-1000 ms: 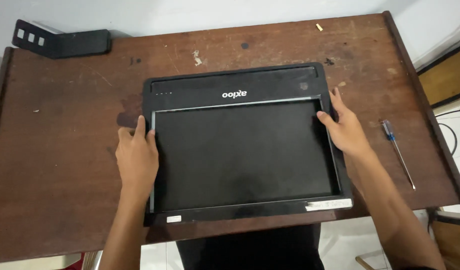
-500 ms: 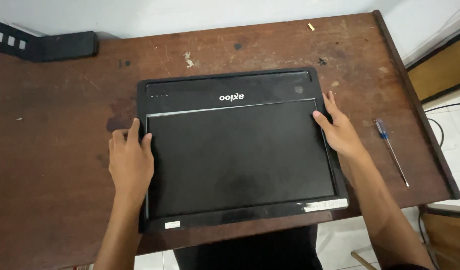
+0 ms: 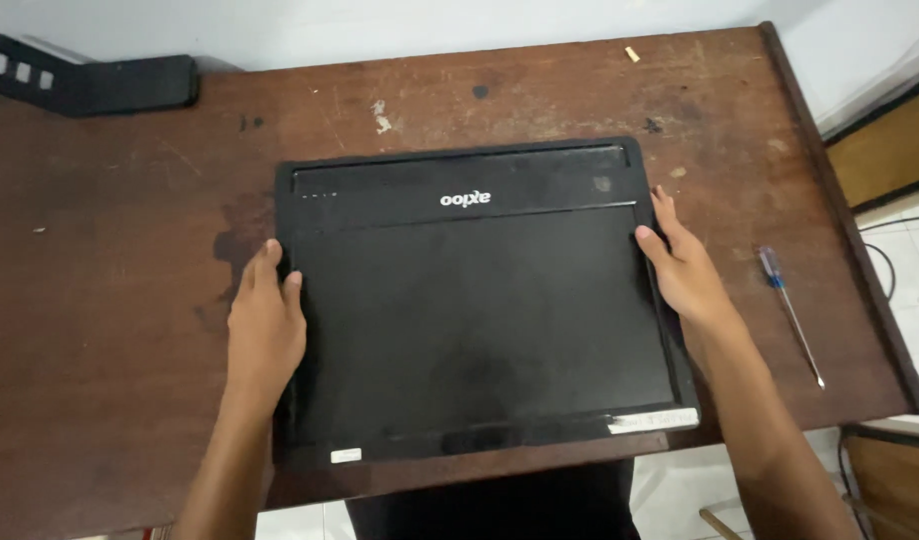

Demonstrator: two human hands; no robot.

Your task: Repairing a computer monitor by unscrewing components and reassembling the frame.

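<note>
Your left hand (image 3: 265, 325) lies flat on the left edge of the black monitor panel (image 3: 480, 300), fingers together and pointing away from you, thumb resting on the bezel beside the screen; the palm presses down rather than clamps, and nothing is gripped inside it. Your right hand (image 3: 685, 265) sits on the opposite edge, fingers stretched up along the right bezel and the thumb laid over onto the frame; it too is spread open against the panel, not closed round it. The panel lies screen up in the middle of the worktop (image 3: 110, 300), its wider band turned away from you and its near edge reaching the front rim of the worktop; a pale sticker (image 3: 652, 420) runs along the near right corner of the frame, and a smaller one (image 3: 346, 455) sits near the left corner. To the right of your right hand, well apart from the panel, a screwdriver (image 3: 792, 314) with a blue handle lies on the wood, tip towards you; at the far left corner a black bracket-like stand (image 3: 90, 82) rests at the worktop's edge; the brown surface is scuffed and stained.
</note>
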